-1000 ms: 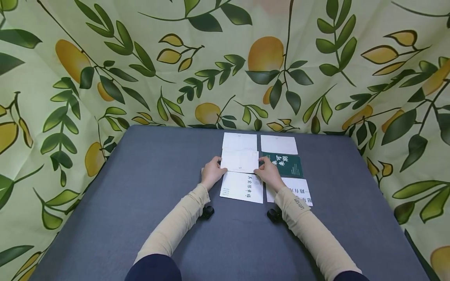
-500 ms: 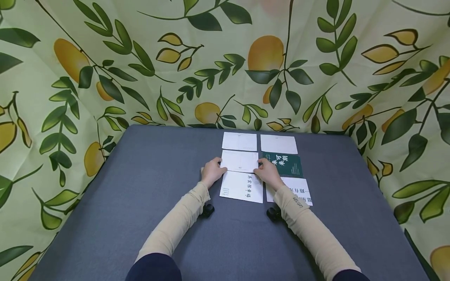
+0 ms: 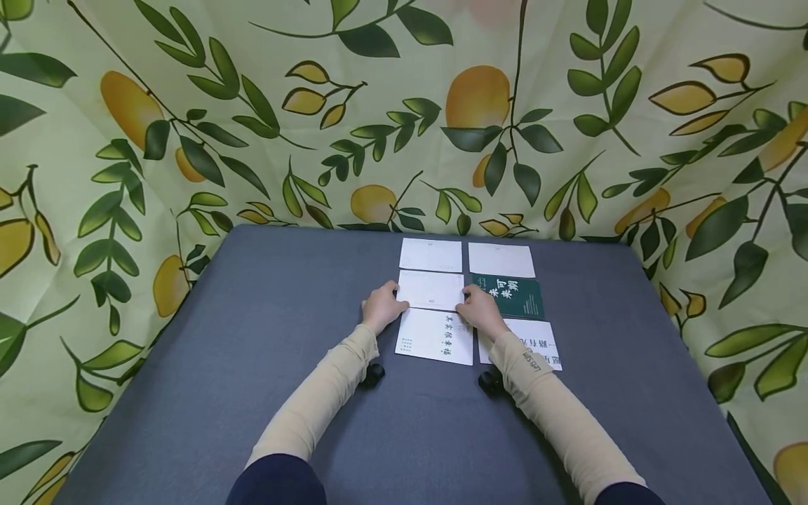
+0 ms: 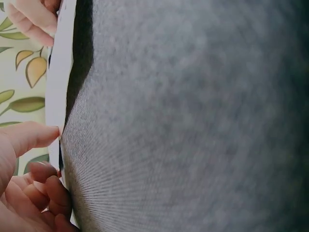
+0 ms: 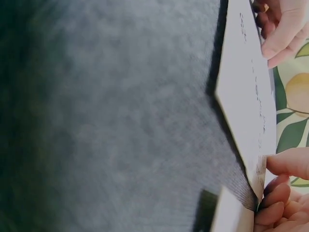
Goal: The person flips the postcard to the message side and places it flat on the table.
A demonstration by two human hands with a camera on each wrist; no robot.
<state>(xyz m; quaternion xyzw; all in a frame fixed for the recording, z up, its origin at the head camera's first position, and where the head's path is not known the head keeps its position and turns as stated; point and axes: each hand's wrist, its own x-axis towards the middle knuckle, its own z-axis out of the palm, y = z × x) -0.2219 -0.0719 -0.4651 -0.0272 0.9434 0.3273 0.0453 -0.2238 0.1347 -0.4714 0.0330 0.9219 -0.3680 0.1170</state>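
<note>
1. Middle-left white card [image 3: 431,290], the piece you have in hand, sits in the left column, between the upper-left card [image 3: 431,255] and the lettered lower-left card [image 3: 434,337]. Whether it lies fully flat on the tabletop [image 3: 252,351], I cannot tell.

2. Your left hand [image 3: 382,308] pinches the card at its left edge, thumb and fingers drawn nearly together with only the card between them.

3. Your right hand [image 3: 482,310] does the same at the right edge; the right wrist view shows your thumb pressed at a corner, the other fingers curled beside it.

4. Done, as far as I can judge: five other cards are down. The upper-right card [image 3: 501,260], green card [image 3: 508,297] and lower-right card [image 3: 533,340] (partly behind your forearm) make the right column — with yours, you get two columns of three.

5. Left, in my judgement: little beyond squaring this one and letting go of both edges. It looks nearly in line with its neighbours — though the seam against the lower-left card is too fine to call touching or overlapping.
</note>
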